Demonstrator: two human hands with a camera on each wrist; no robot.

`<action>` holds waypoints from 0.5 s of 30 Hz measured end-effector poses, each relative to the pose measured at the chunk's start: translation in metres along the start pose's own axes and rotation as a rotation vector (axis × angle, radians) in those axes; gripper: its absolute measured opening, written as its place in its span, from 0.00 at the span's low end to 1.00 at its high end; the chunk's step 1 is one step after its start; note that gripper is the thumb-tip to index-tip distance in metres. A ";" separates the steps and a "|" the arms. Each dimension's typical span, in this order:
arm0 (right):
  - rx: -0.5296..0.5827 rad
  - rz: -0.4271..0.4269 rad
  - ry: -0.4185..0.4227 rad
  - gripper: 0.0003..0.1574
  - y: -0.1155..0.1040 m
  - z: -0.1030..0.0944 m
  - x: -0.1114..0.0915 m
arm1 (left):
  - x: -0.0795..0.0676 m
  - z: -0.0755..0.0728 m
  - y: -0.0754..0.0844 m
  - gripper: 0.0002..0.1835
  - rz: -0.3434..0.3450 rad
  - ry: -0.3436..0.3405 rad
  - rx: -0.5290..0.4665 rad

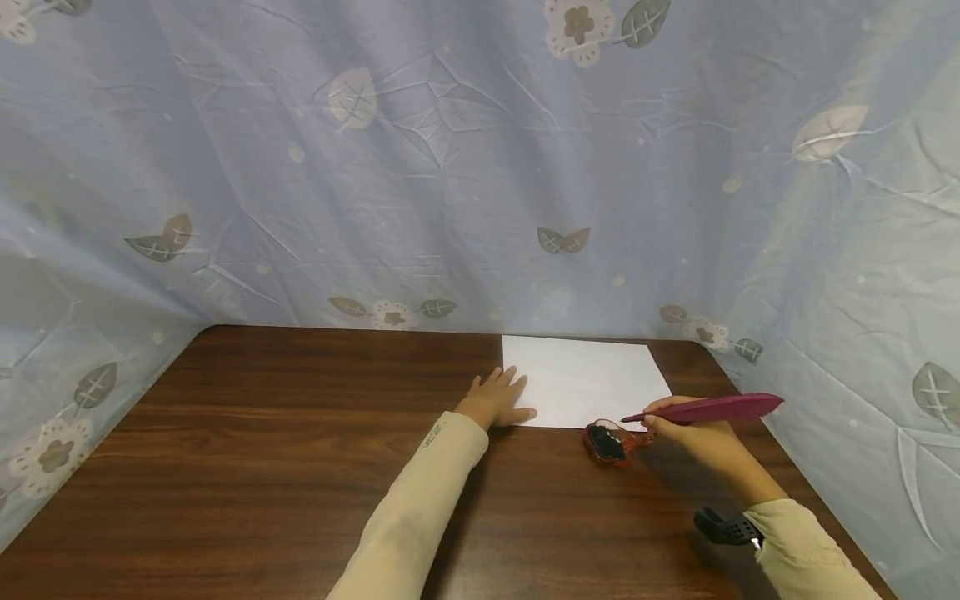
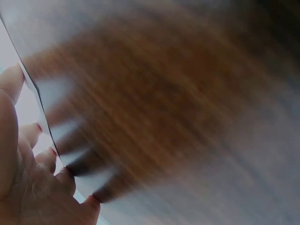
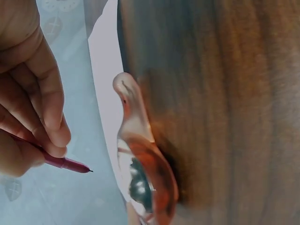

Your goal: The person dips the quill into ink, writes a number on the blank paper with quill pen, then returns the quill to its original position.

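Note:
My left hand (image 1: 491, 402) rests with spread fingers on the left edge of a white sheet of paper (image 1: 588, 379). In the left wrist view its fingertips (image 2: 65, 177) meet the paper's edge and the table. Between thumb and fingers my right hand (image 1: 684, 423) pinches a magenta feather pen (image 1: 723, 407). The pen's thin dark nib (image 3: 90, 170) points left, in the air above a small see-through orange-red dish (image 3: 161, 180) with a short handle. Black shiny stuff (image 3: 139, 185) lies in the dish, which sits at the paper's near right edge.
The dark wood table (image 1: 262, 450) stretches left and toward me. A pale blue curtain (image 1: 420, 192) with leaf and flower prints hangs behind it and along both sides. A black band (image 1: 723, 527) is on my right wrist.

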State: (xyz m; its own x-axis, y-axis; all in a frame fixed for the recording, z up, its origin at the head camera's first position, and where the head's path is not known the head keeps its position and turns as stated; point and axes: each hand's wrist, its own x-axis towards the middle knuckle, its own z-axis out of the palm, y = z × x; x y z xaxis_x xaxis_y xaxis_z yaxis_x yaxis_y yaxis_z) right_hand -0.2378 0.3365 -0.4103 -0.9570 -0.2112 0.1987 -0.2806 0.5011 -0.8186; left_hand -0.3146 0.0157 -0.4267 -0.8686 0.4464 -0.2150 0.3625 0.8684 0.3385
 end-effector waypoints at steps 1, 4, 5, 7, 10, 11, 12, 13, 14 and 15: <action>-0.019 -0.002 0.012 0.14 0.000 -0.001 0.001 | 0.000 0.000 0.000 0.39 0.000 -0.001 -0.001; -0.055 0.006 0.048 0.15 -0.001 -0.005 0.006 | -0.001 0.000 0.000 0.39 -0.002 -0.003 -0.002; -0.061 -0.003 0.059 0.15 -0.001 -0.006 0.008 | -0.001 0.000 0.000 0.39 -0.003 -0.004 -0.002; -0.053 -0.008 0.076 0.16 -0.001 -0.008 0.011 | 0.000 0.000 0.000 0.39 -0.005 -0.004 -0.001; -0.023 0.018 0.112 0.19 -0.001 -0.009 0.016 | 0.000 0.000 0.000 0.39 -0.007 -0.005 0.003; -0.018 0.026 0.125 0.20 0.000 -0.009 0.018 | 0.000 0.000 0.000 0.39 -0.007 -0.005 0.003; -0.011 0.041 0.142 0.21 -0.001 -0.009 0.020 | 0.000 0.000 0.000 0.39 -0.006 -0.005 0.003; 0.001 0.058 0.161 0.22 -0.001 -0.008 0.022 | 0.000 0.000 0.000 0.39 -0.005 -0.005 0.005; 0.009 0.067 0.175 0.23 -0.001 -0.008 0.024 | 0.000 0.000 0.000 0.39 -0.005 -0.005 0.007; 0.015 0.076 0.192 0.23 -0.001 -0.007 0.025 | 0.000 0.000 0.000 0.38 -0.004 -0.004 0.007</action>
State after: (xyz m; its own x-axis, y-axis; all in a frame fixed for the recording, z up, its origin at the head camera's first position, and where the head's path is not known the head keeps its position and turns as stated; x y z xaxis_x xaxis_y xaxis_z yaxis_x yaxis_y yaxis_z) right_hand -0.2622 0.3366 -0.4003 -0.9722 -0.0082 0.2342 -0.2072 0.4969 -0.8427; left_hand -0.3144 0.0155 -0.4266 -0.8687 0.4436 -0.2204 0.3610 0.8716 0.3316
